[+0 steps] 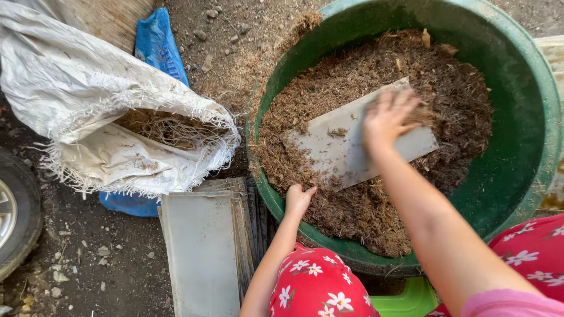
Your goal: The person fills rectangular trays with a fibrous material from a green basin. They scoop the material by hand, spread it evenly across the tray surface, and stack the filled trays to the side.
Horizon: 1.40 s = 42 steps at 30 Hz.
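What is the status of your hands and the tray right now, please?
Left hand grips tray corner. Right hand open, brushing brown fibre on tray. Tray tilted inside green tub. Nothing blocking.

Beside me a frayed white woven sack is lying open on the dirt over a blue bag, with a tyre showing nearby.

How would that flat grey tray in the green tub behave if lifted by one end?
The grey tray looks thin yet lies flat, so it is probably fairly stiff, perhaps flexing slightly. The right hand spreads brown fibre on it; the loose fibre would likely slide off if tilted. It seems light.
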### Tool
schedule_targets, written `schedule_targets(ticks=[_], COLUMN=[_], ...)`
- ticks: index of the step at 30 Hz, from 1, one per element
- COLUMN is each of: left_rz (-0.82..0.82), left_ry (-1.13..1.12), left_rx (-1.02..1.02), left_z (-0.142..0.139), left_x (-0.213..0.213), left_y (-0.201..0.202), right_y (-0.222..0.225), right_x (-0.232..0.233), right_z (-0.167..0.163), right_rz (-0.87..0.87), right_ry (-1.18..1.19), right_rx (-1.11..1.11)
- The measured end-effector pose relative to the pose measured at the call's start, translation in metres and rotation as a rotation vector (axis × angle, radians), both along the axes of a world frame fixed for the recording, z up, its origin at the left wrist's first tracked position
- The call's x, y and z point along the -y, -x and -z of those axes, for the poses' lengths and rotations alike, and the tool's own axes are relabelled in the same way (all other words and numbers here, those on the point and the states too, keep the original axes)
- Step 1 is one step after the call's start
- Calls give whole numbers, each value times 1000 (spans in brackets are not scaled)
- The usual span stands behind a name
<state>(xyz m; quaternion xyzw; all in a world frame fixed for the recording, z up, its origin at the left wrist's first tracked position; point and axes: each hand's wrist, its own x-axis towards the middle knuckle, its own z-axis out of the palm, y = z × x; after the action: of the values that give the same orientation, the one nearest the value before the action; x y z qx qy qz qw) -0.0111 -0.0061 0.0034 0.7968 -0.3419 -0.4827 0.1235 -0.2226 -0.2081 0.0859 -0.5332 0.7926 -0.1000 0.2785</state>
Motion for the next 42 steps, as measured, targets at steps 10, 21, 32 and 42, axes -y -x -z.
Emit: schedule_targets(ticks=[10, 21, 32, 42], left_rz=[90, 984, 811, 719], left_ry=[83, 161, -14, 78], left_rx=[-47, 619, 631, 606], left_z=[-29, -201, -136, -140], left_x=[12, 213, 260, 234], left_y=[-10, 48, 102, 105], right_y=[28, 144, 183, 192], right_x=[-145, 20, 63, 64], right_z=[21, -80, -139, -135], right_rz=[-316, -826, -711, -756], right_ry=[-205, -292, -492, -412], right_rx=[-87, -277, -178, -101])
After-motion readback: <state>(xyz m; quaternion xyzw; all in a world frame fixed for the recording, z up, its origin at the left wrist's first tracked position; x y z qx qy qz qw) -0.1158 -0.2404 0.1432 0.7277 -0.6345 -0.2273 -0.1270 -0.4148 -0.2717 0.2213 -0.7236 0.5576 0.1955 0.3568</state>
